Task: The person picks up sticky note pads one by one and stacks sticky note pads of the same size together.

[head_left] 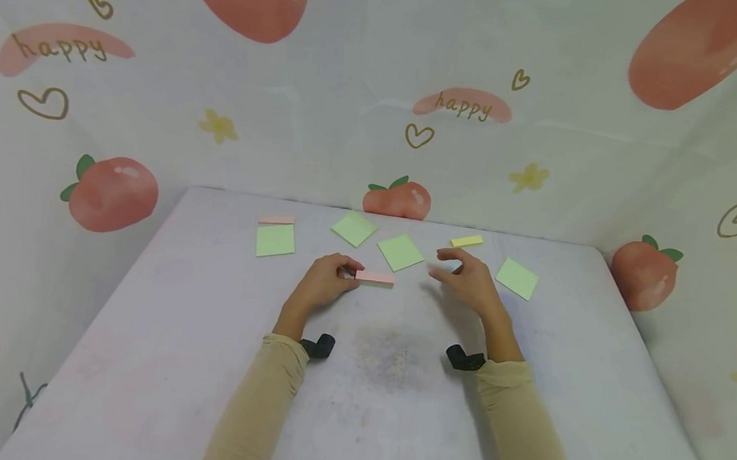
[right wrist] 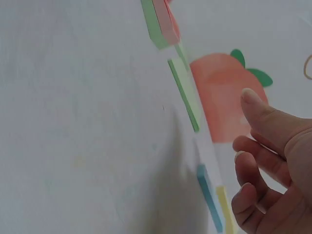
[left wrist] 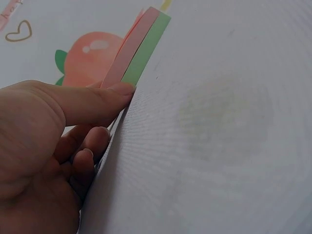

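The left hand (head_left: pixel 324 283) pinches the end of a pink sticky-note pad (head_left: pixel 375 277) lying flat on the table (head_left: pixel 145 357), probably to steady it. The right hand (head_left: pixel 467 278) hovers just beside, fingers loosely spread and holding nothing, near the green notes (head_left: pixel 400 252) laid out singly behind.

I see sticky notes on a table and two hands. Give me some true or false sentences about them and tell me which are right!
1. The left hand touches a pink pad. True.
2. The right hand holds a pair of scissors. False: it holds nothing, its fingers loosely curled above the table.
3. Four green notes lie on the table. True.
4. The yellow pad lies nearest the person. False: it lies at the far edge.
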Tool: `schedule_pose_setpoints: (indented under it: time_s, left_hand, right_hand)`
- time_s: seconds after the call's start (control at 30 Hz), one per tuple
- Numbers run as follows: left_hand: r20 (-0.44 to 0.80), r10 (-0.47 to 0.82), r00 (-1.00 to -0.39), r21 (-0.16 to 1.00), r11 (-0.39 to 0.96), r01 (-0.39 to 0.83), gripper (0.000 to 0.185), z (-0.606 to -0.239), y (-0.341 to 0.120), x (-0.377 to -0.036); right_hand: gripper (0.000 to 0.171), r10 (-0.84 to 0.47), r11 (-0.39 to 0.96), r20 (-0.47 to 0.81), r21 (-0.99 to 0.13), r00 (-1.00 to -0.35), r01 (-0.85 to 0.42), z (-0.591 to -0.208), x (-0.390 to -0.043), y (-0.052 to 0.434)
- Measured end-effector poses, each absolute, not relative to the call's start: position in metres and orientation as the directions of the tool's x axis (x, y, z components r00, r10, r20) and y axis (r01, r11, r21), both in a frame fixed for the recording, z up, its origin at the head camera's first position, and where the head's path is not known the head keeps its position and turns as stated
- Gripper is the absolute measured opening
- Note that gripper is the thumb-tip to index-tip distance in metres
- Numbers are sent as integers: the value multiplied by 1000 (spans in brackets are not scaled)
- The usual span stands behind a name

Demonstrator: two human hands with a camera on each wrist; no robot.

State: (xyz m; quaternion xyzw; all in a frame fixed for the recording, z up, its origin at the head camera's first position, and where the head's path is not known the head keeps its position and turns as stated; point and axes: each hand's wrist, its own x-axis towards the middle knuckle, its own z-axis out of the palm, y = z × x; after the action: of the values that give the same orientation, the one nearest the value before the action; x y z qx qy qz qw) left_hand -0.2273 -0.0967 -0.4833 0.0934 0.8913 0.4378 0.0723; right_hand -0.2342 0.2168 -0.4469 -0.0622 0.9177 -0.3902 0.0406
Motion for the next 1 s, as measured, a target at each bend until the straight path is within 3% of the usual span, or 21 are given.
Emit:
schedule_pose_setpoints:
  time_s: [0.57,1.0]
  left_hand:
    - [-36,228,-973,797,593,109,28,-485,-97,-227]
    - [-47,222,-974,795,598,98,27,-486,-96,-226]
  right_hand:
    - [66,-125,752,-124,-659,-984,-12,-454,-255,267]
    - [60,-123,757,-114,-653,-986,-19,-463,-257,266]
